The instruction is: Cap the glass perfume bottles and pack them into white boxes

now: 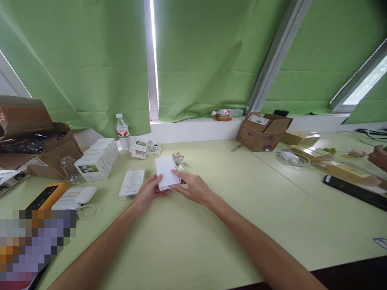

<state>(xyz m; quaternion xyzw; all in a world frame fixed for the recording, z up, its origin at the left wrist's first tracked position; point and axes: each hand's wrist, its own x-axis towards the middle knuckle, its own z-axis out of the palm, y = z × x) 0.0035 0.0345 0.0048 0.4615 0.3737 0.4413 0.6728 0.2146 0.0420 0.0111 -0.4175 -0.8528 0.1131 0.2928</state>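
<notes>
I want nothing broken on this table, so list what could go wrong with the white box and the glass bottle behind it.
1. The glass bottle stands just behind the white box; pushing the box forward could tip it.
2. The left hand and right hand grip only the box's near end, so it might slip.

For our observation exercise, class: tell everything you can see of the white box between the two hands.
The white box is a plain, flat rectangular carton, seemingly card, with no print on its top face; it looks closed. It sits low over the green table, long side pointing away. The left hand grips its near-left corner; the right hand holds its near-right edge, a finger on top. A small glass bottle stands just behind; contact cannot be told.
</notes>
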